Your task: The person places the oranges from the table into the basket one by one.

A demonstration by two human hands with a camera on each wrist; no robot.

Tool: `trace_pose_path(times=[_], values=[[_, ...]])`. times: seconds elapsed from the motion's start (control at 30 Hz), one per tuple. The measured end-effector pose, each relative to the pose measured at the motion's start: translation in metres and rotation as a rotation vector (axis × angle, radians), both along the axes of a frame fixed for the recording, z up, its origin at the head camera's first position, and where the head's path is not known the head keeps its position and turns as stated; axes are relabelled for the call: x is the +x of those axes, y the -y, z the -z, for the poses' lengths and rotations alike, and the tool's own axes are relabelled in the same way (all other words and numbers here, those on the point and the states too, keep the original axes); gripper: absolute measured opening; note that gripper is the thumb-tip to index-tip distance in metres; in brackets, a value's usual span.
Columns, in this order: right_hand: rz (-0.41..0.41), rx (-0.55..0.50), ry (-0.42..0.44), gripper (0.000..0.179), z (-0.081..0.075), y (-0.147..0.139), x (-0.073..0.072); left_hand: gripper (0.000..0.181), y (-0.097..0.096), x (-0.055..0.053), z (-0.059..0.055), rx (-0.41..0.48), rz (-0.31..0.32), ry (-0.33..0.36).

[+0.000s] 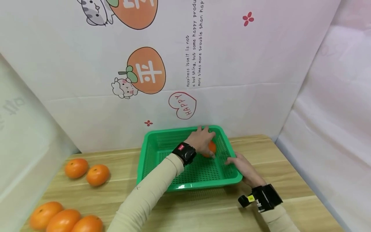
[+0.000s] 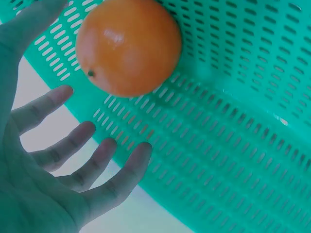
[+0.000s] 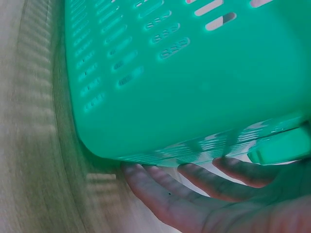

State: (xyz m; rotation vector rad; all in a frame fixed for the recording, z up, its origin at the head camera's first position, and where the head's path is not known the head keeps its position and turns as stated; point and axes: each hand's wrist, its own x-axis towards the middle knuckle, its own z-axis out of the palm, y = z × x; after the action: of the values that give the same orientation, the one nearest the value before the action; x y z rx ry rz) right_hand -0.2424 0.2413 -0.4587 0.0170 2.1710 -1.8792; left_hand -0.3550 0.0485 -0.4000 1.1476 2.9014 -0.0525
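Three oranges (image 1: 63, 220) sit front left on the table (image 1: 121, 199), a further pair of oranges (image 1: 98, 175) behind them. Left hand (image 1: 200, 140) reaches into the green basket (image 1: 203, 185); its fingers (image 2: 119, 187) are spread wide, holding nothing, with a visible gap to the single orange (image 2: 131, 48) inside, near the basket's right end. Right hand (image 1: 245, 168) grips the right wall: thumb over the rim, fingers outside, slightly parted.

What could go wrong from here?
The orange in the green basket might roll, since the left hand is spread near it, not closed around it. The basket could shift if the right hand, at its rim, tugs. The left sleeve might also nudge the nearby loose orange on the table.
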Motion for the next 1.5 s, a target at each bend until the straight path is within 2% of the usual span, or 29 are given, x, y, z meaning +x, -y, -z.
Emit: trace_pose_path(times=[0.3, 0.5, 0.7, 1.0, 1.17, 1.5], values=[[0.013, 0.029, -0.001, 0.071, -0.003, -0.004, -0.004, 0.086, 0.011, 0.004, -0.02, 0.035, 0.01, 0.031], [0.018, 0.026, -0.011, 0.07, -0.004, -0.006, -0.005, 0.086, 0.014, 0.005, -0.025, 0.027, 0.028, 0.01], [0.019, 0.025, -0.008, 0.07, -0.003, -0.005, -0.004, 0.085, 0.022, 0.011, -0.03, 0.031, 0.038, 0.001], [0.017, 0.025, -0.008, 0.072, -0.004, -0.003, -0.003, 0.078, 0.037, 0.019, -0.046, 0.093, 0.031, 0.026], [0.015, 0.019, 0.004, 0.074, -0.003, -0.002, -0.001, 0.076, 0.046, 0.021, -0.053, 0.101, 0.015, 0.012], [0.006, 0.021, 0.003, 0.073, -0.001, 0.0, 0.001, 0.071, 0.062, 0.029, -0.057, 0.094, 0.017, -0.042]])
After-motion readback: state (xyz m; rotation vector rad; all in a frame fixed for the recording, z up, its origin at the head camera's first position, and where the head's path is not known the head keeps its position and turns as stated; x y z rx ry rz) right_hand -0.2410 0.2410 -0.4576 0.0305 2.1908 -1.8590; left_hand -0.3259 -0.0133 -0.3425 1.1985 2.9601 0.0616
